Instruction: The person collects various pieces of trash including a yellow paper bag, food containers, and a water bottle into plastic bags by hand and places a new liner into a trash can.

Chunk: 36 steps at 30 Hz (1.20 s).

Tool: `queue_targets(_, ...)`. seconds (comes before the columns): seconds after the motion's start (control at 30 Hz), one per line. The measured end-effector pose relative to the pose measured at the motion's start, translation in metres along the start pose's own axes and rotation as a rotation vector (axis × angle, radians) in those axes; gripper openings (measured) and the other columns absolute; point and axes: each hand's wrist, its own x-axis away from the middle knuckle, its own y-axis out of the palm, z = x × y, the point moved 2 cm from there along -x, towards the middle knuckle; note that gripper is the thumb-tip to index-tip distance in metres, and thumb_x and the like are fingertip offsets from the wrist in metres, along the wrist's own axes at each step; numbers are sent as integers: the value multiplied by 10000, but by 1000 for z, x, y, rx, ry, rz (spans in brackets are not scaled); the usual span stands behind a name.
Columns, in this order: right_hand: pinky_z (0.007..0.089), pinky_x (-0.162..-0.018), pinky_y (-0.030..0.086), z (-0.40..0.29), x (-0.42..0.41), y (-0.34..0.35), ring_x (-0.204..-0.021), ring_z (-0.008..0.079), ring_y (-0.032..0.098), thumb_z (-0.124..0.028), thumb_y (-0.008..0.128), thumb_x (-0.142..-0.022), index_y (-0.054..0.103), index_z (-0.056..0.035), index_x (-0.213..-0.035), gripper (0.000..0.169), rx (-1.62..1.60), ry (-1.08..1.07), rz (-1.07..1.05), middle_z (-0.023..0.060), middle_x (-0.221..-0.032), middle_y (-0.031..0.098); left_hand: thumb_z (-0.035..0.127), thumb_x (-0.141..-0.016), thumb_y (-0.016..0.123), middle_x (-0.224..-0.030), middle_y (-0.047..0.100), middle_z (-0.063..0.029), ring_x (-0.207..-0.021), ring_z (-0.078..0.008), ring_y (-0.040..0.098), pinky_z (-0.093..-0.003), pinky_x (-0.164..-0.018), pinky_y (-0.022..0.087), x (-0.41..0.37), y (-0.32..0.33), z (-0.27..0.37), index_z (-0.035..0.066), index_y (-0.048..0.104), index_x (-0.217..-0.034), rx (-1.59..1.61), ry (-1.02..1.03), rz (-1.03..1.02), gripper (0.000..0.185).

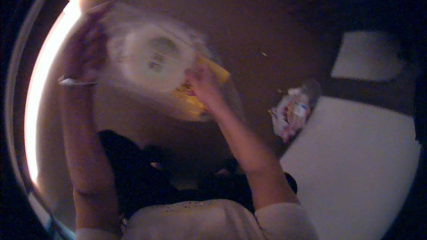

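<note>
A translucent plastic bag (153, 23) hangs in front of me, with a round, pale thing (143, 63) bearing dark marks and a yellow item (190, 101) showing in or behind it. At the bag's upper left, my left hand (90, 46) is blurred and shadowed, raised against its edge; its grip is unclear. Over the right part of the bag is my right hand (201, 83), its fingers bent at the yellow item; whether it is inside the bag and how firmly it holds are unclear.
A crumpled, multicoloured plastic package (293, 111) lies on the brown floor (250, 83) at right, beside a large white surface (353, 160). Farther back is a smaller pale panel (367, 56). A bright light strip (40, 90) curves along the left.
</note>
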Motion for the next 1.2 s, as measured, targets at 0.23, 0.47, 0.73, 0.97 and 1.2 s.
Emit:
queue_targets(0.23,250,-667,463,-45,110,-173,-799,134,533,-72,521,-769,507,-50,-959,192,267,-68,52,58,-870,555,185,-879,321,-544,322,47,-341,2,205,-129,-260,208,20,-5,6,62,256,-1239,-237,128,90,385)
queue_targets(0.47,300,-576,434,206,196,-427,-664,172,519,-284,602,-700,522,3,-834,326,416,471,1006,76,-757,536,125,-833,384,-697,437,-49,-537,-121,373,-206,-462,339,-3,-31,6,37,375,-1123,-209,39,-250,304)
queue_targets(0.73,371,-574,438,301,164,-429,-683,194,521,-304,598,-698,522,-26,-811,310,-410,404,860,69,-748,522,61,-869,294,-594,258,64,-467,10,223,-86,-406,225,41,13,29,82,279,-1245,-634,156,289,377)
queue_targets(0.97,333,-612,445,288,132,-389,-756,206,523,-234,578,-716,511,-30,-946,314,-780,276,736,57,-821,531,79,-867,307,-574,285,62,-429,13,232,-100,-350,230,61,22,44,80,279,-1240,-506,167,319,375)
queue_targets(1.2,334,-652,440,256,148,-399,-788,209,518,-97,494,-742,421,-40,-1071,341,-233,86,854,51,-946,506,9,-836,320,-596,331,52,-413,3,248,-108,-328,241,40,35,22,63,191,-1268,-386,73,134,453)
